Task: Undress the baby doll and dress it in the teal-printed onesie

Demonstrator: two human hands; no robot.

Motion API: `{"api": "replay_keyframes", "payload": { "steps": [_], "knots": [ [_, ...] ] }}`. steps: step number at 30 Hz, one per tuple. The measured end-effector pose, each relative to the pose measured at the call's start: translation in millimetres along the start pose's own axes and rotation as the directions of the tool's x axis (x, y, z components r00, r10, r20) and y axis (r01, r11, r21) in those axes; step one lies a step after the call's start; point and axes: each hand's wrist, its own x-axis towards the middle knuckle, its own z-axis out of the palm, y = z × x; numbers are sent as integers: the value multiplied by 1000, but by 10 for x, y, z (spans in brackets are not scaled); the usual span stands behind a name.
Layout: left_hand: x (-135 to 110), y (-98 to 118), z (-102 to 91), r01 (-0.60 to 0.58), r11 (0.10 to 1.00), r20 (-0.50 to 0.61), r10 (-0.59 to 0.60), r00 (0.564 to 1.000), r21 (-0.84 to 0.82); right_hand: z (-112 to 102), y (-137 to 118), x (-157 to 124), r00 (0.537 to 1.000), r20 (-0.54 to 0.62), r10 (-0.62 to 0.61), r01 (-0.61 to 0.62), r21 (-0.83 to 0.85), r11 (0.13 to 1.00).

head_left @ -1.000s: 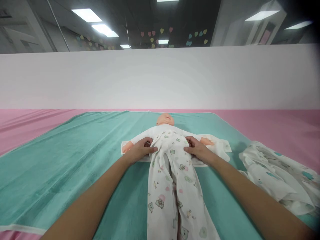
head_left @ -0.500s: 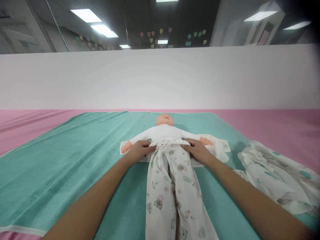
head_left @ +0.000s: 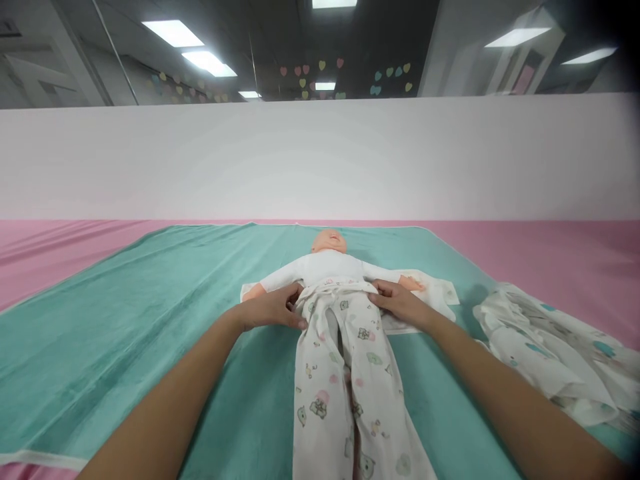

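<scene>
A baby doll (head_left: 330, 263) in a white long-sleeved top lies on its back with its head at the far end. Printed baby trousers (head_left: 345, 347) cover it from the waist down, their gathered waistband across its belly. My left hand (head_left: 270, 308) is at the waist's left side, thumb parted from the fingers and lying along the trousers' edge. On the other side, my right hand (head_left: 400, 301) pinches the waistband between thumb and fingers. White cloth (head_left: 440, 293) lies spread under the doll's arms.
A teal blanket (head_left: 150, 320) lies under the doll, over a pink sheet (head_left: 525, 250). To the right is a crumpled white printed cloth (head_left: 550, 353). A white wall panel (head_left: 320, 160) with glass above it stands behind.
My left hand has loosened from the waistband, its thumb moving down and away from the fingers. My right hand keeps its pinch at nearly the same place.
</scene>
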Motion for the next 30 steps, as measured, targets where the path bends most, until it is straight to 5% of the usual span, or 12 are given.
{"api": "replay_keyframes", "payload": {
  "steps": [5,15,30],
  "knots": [
    [14,16,36,10,998,-69,-6,998,56,-35,-146,-98,995,102,-11,23,-119,993],
    [67,-16,81,85,996,-29,-86,996,-9,15,-221,-100,996,77,48,-25,-275,961],
    [98,-66,180,124,984,-136,-141,981,-127,60,-181,-86,993,114,32,-15,-148,989]
  ]
}}
